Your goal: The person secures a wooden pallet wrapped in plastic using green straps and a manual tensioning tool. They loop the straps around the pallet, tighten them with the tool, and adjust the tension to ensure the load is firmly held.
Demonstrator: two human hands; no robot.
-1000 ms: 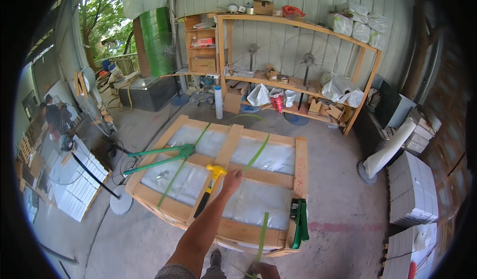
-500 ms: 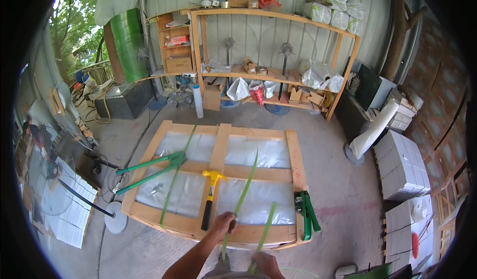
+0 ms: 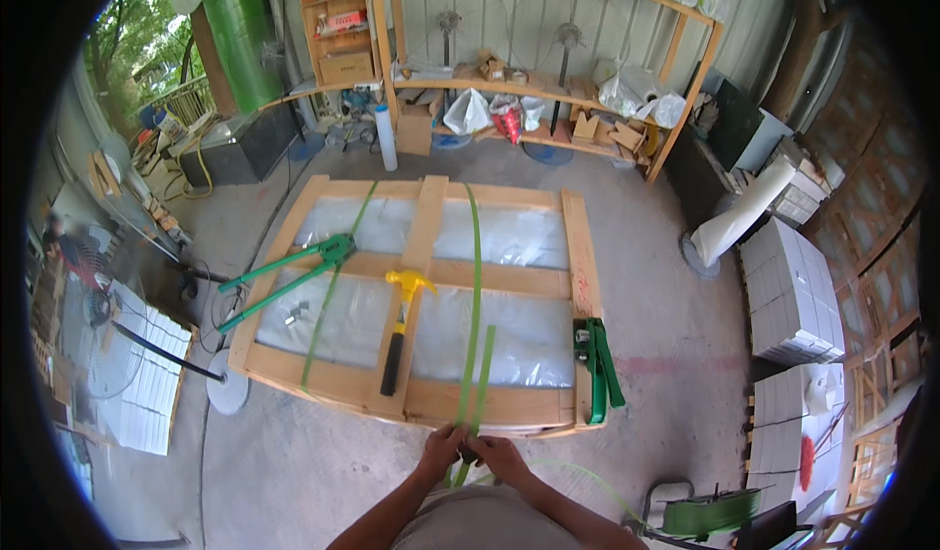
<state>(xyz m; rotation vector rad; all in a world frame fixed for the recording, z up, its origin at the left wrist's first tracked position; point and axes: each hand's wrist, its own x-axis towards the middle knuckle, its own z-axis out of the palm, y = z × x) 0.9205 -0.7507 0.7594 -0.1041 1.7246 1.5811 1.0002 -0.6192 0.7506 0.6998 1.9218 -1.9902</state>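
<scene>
Green strapping (image 3: 476, 286) runs over the right part of a wooden crate (image 3: 431, 232) and down to its near edge. My left hand (image 3: 444, 449) is closed on this strap just off that edge. Close beside it, my right hand (image 3: 499, 458) pinches the strap too, with a loose end (image 3: 487, 359) standing up between the hands. A dark patch between my fingers cannot be made out. On the crate lie a yellow claw hammer (image 3: 402, 320), a long-handled green tool (image 3: 308, 266), small metal pieces (image 3: 296, 314) and a green hand tool with levers (image 3: 596, 369). Another green strap (image 3: 333, 300) crosses its left part.
A wooden shelf (image 3: 548, 82) with bags and boxes stands against the far wall. Stacks of white boxes (image 3: 795, 295) line the right side, near a green strap reel (image 3: 710, 514). To the left are a round fan base (image 3: 228, 382) and white stacked sheets (image 3: 147, 379).
My hands have come together at the strap, the right one moving up and the left slightly down. The strap lies closer to the crate, and the view has tilted downward.
</scene>
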